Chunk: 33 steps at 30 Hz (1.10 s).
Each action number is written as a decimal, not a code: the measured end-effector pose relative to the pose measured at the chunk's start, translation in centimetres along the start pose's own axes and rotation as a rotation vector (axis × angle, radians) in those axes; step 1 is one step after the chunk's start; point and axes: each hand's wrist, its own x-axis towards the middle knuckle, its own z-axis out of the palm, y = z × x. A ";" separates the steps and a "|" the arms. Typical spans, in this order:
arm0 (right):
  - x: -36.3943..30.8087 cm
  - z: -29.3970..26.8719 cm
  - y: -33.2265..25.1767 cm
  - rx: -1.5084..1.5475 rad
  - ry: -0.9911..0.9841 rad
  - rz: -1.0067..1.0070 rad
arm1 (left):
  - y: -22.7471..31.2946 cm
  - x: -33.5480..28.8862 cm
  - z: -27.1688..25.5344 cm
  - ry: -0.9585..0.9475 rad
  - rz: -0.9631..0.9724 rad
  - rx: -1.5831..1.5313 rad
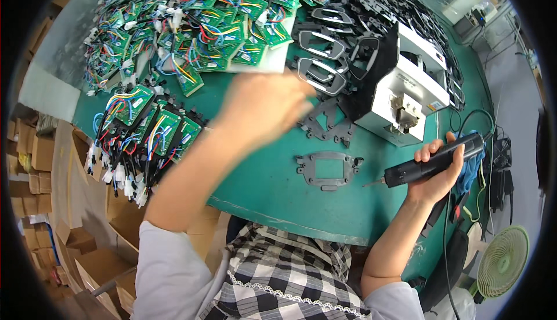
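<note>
My right hand (436,172) is wrapped round a black corded electric screwdriver (426,162), its thin bit pointing left over the table. Just left of that bit, a dark grey plastic bracket (329,171) with a rectangular opening lies flat on the green tabletop. My left hand (270,104) is smeared by motion above the table, so its fingers cannot be made out. Nearest to it are black frames with silver rims (322,76). More flat grey brackets (328,124) lie between that hand and a white-and-black box-shaped machine (400,96).
Green circuit boards with coloured wires (214,30) are heaped at the back left. Stacked boards (142,128) sit near the left edge, their wires hanging down. Dark plastic parts (400,6) pile up behind the machine. A green fan (503,262) stands at the lower right.
</note>
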 end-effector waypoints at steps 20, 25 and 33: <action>-0.3 1.6 -0.6 -0.097 -0.056 -0.112 | -2.2 -0.5 -5.5 0.471 0.167 0.152; 2.9 5.6 -3.4 -0.225 -0.163 -0.581 | 1.5 -4.0 0.7 0.282 0.124 0.032; 4.0 9.1 -2.7 -0.428 -0.306 -0.804 | 3.2 -5.5 4.0 0.221 0.014 -0.068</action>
